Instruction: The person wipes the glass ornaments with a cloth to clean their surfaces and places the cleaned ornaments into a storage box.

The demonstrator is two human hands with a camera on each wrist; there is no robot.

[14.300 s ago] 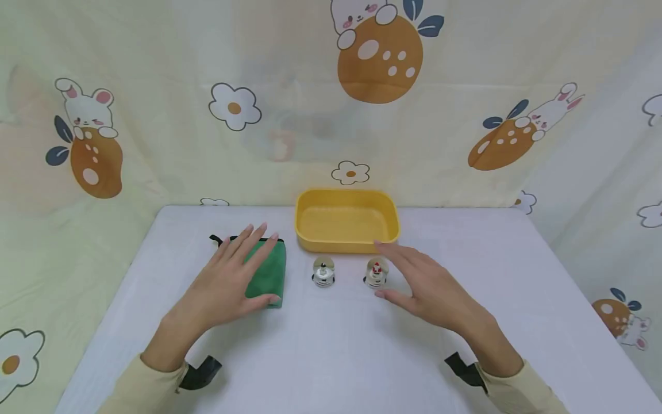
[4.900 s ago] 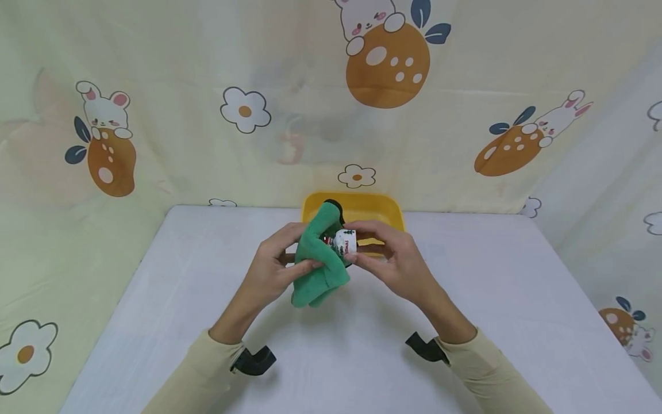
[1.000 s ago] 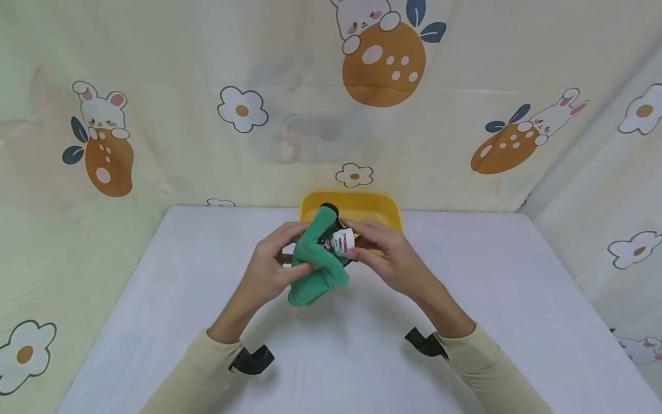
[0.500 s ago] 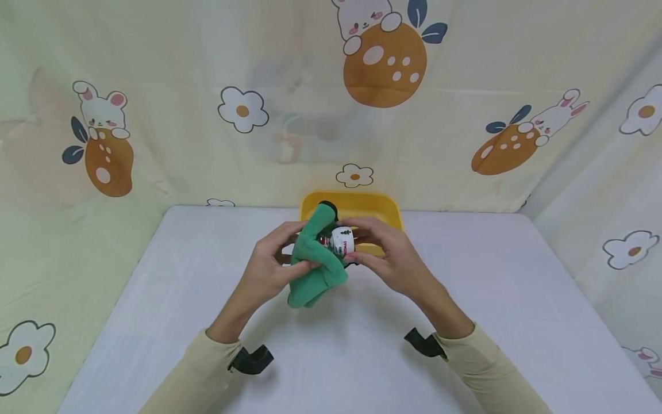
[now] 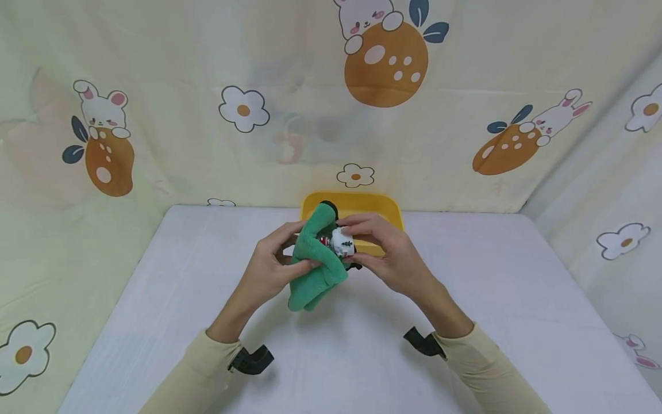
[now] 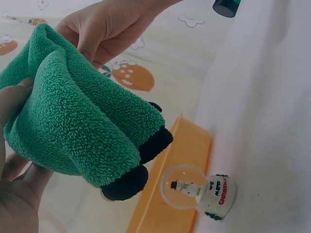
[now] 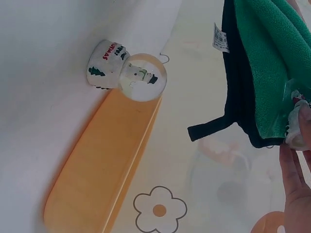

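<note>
While I look through the head camera, both hands meet above the worktop (image 5: pixel 207 287), on the near side of the yellow tray (image 5: pixel 390 209). The left hand (image 5: pixel 274 259) is curled round a green cloth (image 5: pixel 312 270), and the right hand (image 5: pixel 390 247) pinches a snow globe (image 5: pixel 343 244) by its white base, the dome end tucked into the cloth's fold. I take the step in hand to be wiping the dome; from here the next move calls, I think, for rolling the base in the right fingers so fresh glass meets the cloth, with no loosening of that small hold. The base shows a dark green tree, and a bit of red shows beside it, toward the fold.

On my left wrist feed the cloth is thick and plush, its edges bound in black, and it hides the held globe from me. A second globe (image 6: pixel 221 196), with red lettering on its base and a snowman inside, stands upright on the worktop beside the tray.

From the right wrist I see the held globe at the picture's edge, its clear dome against the cloth and a small figure with some red inside; I can't tell whether the glass is clean.
</note>
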